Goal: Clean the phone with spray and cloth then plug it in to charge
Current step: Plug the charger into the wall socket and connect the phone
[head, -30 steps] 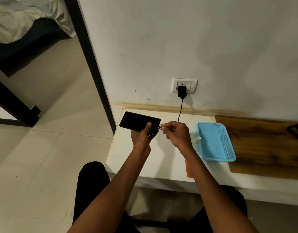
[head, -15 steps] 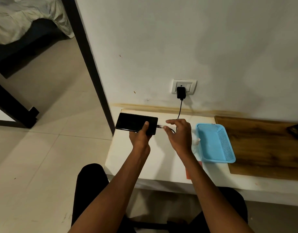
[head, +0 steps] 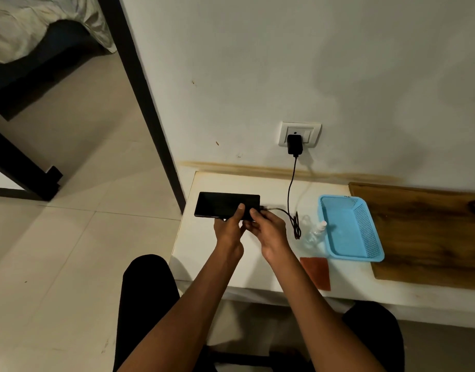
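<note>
My right hand [head: 268,228], off the cable [head: 290,194] 0.5 s ago, now joins my left hand [head: 231,226]'s grip on the phone [head: 223,205]; connector appears seated, charging step judged nearly complete.

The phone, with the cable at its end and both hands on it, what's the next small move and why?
Probably lower the phone flat onto the white table and let go. The cable from the charger in the wall socket already meets the phone's right end, and both the left hand and right hand grip it. Whether the plug is fully seated cannot be told.
</note>
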